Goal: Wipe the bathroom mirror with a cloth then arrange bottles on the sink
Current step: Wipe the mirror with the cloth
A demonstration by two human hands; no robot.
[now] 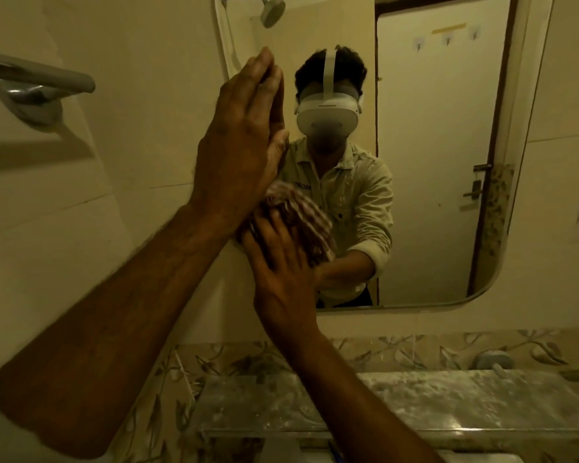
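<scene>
The bathroom mirror (432,155) hangs on the tiled wall ahead, with a rounded pale frame. My left hand (244,138) lies flat against the glass near its left edge, fingers straight and together, holding nothing. Below it, my right hand (278,255) presses a striped, bunched cloth (301,215) against the lower left part of the mirror. The cloth sticks out above and to the right of my fingers. No bottles are in view.
A glass shelf (415,402) runs under the mirror, above a band of leaf-patterned tiles (398,352). A metal towel bar (37,78) juts from the wall at upper left. The mirror reflects a person, a door and a shower head.
</scene>
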